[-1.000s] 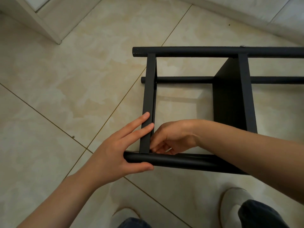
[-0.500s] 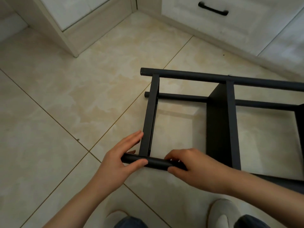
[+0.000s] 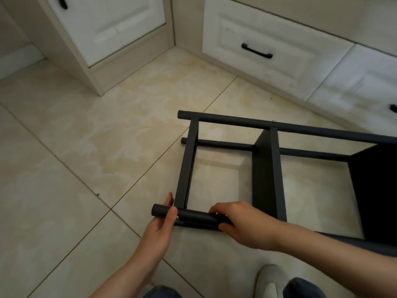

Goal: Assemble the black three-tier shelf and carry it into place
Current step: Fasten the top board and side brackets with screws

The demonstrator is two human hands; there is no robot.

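The black three-tier shelf point(image 3: 266, 168) lies on its side on the tiled floor, its round posts running left to right and its flat shelf boards standing on edge. My left hand point(image 3: 162, 224) grips the nearest post point(image 3: 193, 218) close to its left end, thumb over the top and fingers behind. My right hand point(image 3: 240, 224) grips the same post a little further right, fingers curled over it. The right end of the shelf runs out of view.
White cabinets with black handles point(image 3: 256, 51) line the back, meeting in a corner point(image 3: 173, 43) behind the shelf. A cabinet's corner point(image 3: 101, 93) juts out at left. My feet in light slippers point(image 3: 271, 282) stand at the bottom edge. Beige floor tiles point(image 3: 86, 147) stretch to the left.
My right hand came out from inside the frame and took hold of the near post. My left hand shifted from the crossbar onto the post's end. The view tilted up, revealing the cabinets.
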